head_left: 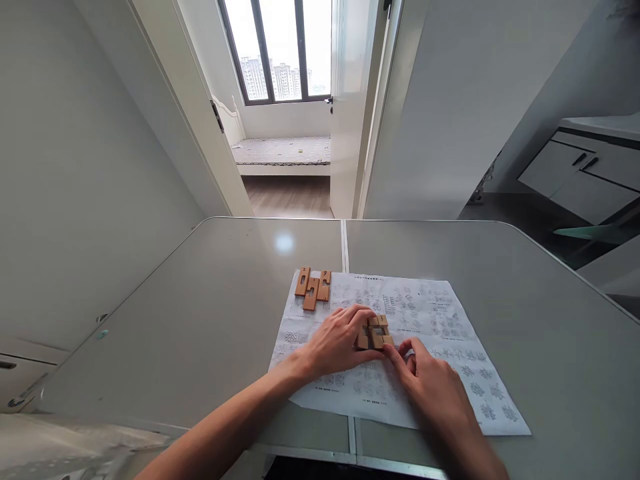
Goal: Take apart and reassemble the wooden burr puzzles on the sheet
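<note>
Head view: a large white paper sheet [420, 339], printed all over with small line diagrams, lies on a glossy grey-beige table [225, 320] and crosses the thin pale seam strip [344, 243] that divides the tabletop. Its heading along the far edge and the short captions among the drawings are too small to read.

Near the middle of the sheet sits a compact cluster of light-brown flat wooden pieces [376, 340] with cut-out slots, set close together. One piece at its far right bears a dark mark that looks like a 3. The left hand [345, 339] arches around the cluster, its fingers bent over the far left side and its thumb stretched along the near edge, steadying it. The right hand [434, 383] touches the near right corner with its thumb tip; its other fingers are curled, with a narrow gap to the thumb.

On the sheet's far left corner, well apart from both hands, lie three orange-brown slotted wooden pieces [311, 294], side by side and staggered. The leftmost appears marked 2; the numerals on the others are unclear.

Beyond the table, a doorway with an open white door [349, 113] shows a bed [283, 152] under a dark-framed window [287, 50].
</note>
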`<action>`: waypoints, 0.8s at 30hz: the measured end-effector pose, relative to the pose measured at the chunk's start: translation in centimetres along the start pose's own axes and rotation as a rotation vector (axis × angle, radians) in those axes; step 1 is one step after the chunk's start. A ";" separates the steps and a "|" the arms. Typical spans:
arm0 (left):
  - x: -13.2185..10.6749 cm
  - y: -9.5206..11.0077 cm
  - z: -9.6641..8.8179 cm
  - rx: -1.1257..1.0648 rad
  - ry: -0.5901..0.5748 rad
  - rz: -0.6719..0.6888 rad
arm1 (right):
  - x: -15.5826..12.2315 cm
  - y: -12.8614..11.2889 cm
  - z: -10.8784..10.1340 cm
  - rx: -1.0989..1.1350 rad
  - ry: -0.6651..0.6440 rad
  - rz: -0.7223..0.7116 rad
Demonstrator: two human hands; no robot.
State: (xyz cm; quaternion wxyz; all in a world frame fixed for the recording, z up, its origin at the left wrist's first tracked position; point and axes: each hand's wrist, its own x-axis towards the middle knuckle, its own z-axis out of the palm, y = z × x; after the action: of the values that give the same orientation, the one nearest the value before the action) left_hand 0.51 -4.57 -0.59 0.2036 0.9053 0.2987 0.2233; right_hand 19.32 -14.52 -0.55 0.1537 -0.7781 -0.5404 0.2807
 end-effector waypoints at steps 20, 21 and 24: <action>-0.1 0.5 -0.5 0.031 0.019 0.098 | -0.2 1.4 0.1 0.110 0.024 -0.223; -0.1 0.5 -0.5 0.037 0.010 0.127 | -0.2 1.4 0.0 0.128 0.025 -0.221; -0.3 0.6 -0.3 0.069 0.035 0.213 | -0.3 1.6 -0.2 0.268 0.008 -0.184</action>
State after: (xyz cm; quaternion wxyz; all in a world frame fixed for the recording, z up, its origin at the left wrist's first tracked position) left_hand 0.42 -5.08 -0.14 0.1422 0.9343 0.2117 0.2491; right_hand 20.52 -15.39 -1.18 0.2832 -0.6989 -0.5667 0.3319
